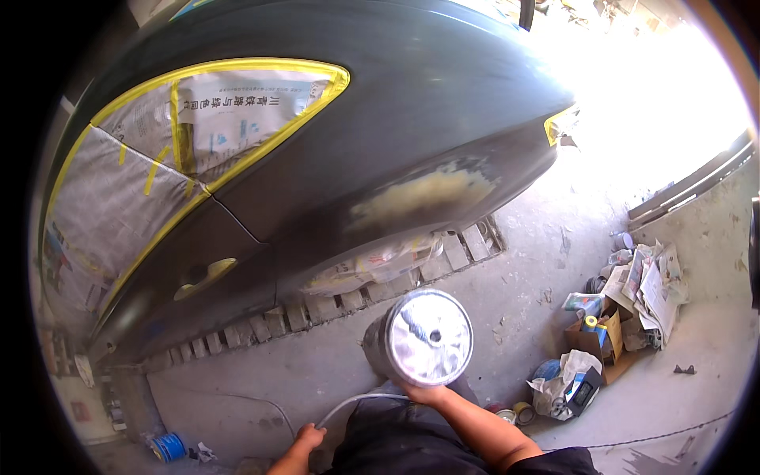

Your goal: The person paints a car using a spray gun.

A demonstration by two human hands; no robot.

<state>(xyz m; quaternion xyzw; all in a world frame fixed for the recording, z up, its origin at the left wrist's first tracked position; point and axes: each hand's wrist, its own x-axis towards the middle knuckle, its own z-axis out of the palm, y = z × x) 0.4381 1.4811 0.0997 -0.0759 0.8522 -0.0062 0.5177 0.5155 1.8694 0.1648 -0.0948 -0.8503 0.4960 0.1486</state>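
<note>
My right hand (423,393) grips what looks like a spray gun from below. Its round silver cup (431,339), with a small dark hole in the lid, faces up and hides the gun's body and most of my fingers. A grey hose (348,402) runs from near that hand to my left hand (311,435), whose fingers close around it at the lower edge. Beyond the cup stands a dark grey car body (372,119) with a pale yellowish patch (427,195) low on its side. Its windows carry masking sheets (237,119) edged with yellow tape.
Plastic-like sheeting (380,265) covers the wheel area above a slotted floor grate (297,318). At right lie a cardboard box (587,342), newspapers (649,289) and a crumpled white bag (566,388). A blue can (169,447) stands at lower left. A dark cord (673,430) crosses the floor.
</note>
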